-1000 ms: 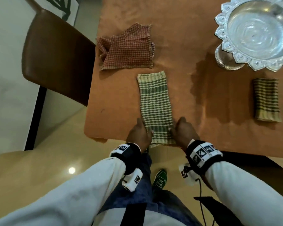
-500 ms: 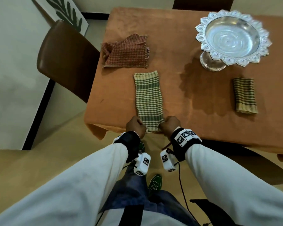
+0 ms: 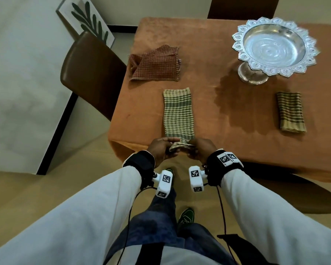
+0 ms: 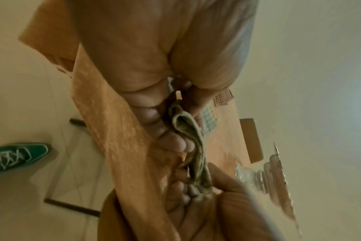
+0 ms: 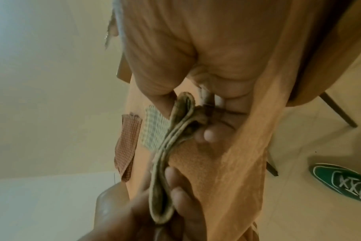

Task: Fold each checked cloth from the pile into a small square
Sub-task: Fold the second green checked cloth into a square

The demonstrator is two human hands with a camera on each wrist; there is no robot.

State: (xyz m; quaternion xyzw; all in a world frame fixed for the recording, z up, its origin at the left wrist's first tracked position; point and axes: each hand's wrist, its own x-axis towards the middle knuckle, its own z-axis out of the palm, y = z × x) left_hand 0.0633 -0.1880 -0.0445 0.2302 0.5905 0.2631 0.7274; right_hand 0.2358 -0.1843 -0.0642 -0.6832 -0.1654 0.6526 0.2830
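- Desk [image 3: 227, 54], orange cover: green checked cloth [image 3: 178, 113] lies as a narrow strip at the near edge, long axis running straight away from the person.
- Left hand [image 3: 161, 148] and right hand [image 3: 201, 148] each pinch a near corner; equally close.
- Near end lifted, layered hem visible; judged ready to fold forward, away from the hands.

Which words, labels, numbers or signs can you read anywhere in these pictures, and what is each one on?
No readable words or numbers.
Wrist camera blocks and the right wristband: black-and-white square code markers, no text.
Green shoe: white crossed laces, no readable brand.
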